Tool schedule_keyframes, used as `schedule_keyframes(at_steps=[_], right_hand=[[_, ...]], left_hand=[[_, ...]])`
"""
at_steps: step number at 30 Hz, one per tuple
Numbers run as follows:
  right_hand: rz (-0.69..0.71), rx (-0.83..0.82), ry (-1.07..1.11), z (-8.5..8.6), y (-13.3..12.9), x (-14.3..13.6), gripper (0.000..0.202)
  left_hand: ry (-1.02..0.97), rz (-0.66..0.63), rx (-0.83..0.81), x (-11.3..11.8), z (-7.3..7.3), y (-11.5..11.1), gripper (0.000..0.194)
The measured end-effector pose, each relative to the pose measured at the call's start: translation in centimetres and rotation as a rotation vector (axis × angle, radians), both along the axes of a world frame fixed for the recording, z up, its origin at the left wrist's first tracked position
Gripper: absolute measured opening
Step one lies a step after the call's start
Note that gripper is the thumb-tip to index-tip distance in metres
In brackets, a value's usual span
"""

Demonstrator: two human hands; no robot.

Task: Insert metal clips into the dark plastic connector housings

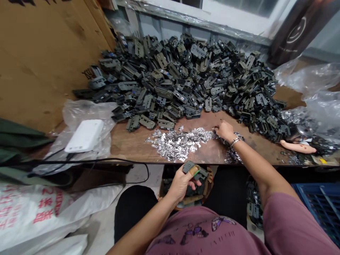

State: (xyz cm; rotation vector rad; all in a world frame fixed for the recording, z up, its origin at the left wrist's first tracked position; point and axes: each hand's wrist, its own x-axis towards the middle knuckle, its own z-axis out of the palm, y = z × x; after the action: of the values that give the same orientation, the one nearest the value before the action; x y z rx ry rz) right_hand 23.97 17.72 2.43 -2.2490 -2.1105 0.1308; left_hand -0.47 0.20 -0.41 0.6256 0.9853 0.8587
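Observation:
My left hand (pixel 182 183) is wrapped round a dark grey part (pixel 189 166), held over my lap just below the table's front edge; something yellow and green shows at its thumb. My right hand (pixel 225 131) reaches onto the brown table (pixel 207 152), fingers bent down at the right end of a pile of small shiny metal pieces (pixel 175 143). Whatever its fingertips pinch is too small to make out. More shiny pieces lie under and beside the right wrist. Behind both hands a large heap of dark grey parts (pixel 164 92) covers the table's back.
A white device (pixel 85 135) with cables lies on plastic at the left. Cardboard (pixel 47 63) stands behind it. A flesh-coloured object (pixel 299 147) and plastic bags are at the right. Below are a box of parts, white sacks (pixel 39 212) and a blue crate (pixel 318 209).

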Motion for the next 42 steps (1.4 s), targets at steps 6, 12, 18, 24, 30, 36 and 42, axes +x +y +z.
schedule_keyframes(at_steps=[6, 12, 18, 24, 30, 36, 42], right_hand=[[-0.013, -0.003, 0.061, -0.5, 0.7, -0.3, 0.025], [0.384, 0.092, 0.665, 0.8, -8.4, -3.5, 0.018], [0.660, 0.080, 0.556, 2.0, -14.1, -6.7, 0.015], [0.754, 0.086, 0.580, 2.7, -15.6, -6.4, 0.018], [0.960, 0.219, 0.519, 0.6, -18.1, -8.4, 0.028], [0.876, 0.112, 0.750, -0.7, -18.8, -9.3, 0.024], [0.241, -0.053, 1.306, -1.2, -20.7, -10.6, 0.027]], left_hand=[[0.112, 0.093, 0.076, -1.3, 0.2, 0.6, 0.054], [0.352, 0.147, 0.370, -1.5, 0.6, 1.5, 0.039], [0.422, 0.031, 0.536, -1.4, 0.7, 0.8, 0.037], [0.383, -0.050, 0.536, -3.6, 0.3, -0.8, 0.041], [0.419, -0.117, 0.501, -5.1, 1.0, -2.3, 0.041], [0.440, -0.089, 0.469, -6.1, 0.7, -3.0, 0.038], [0.356, 0.058, 0.442, -6.9, 0.6, -3.6, 0.039]])
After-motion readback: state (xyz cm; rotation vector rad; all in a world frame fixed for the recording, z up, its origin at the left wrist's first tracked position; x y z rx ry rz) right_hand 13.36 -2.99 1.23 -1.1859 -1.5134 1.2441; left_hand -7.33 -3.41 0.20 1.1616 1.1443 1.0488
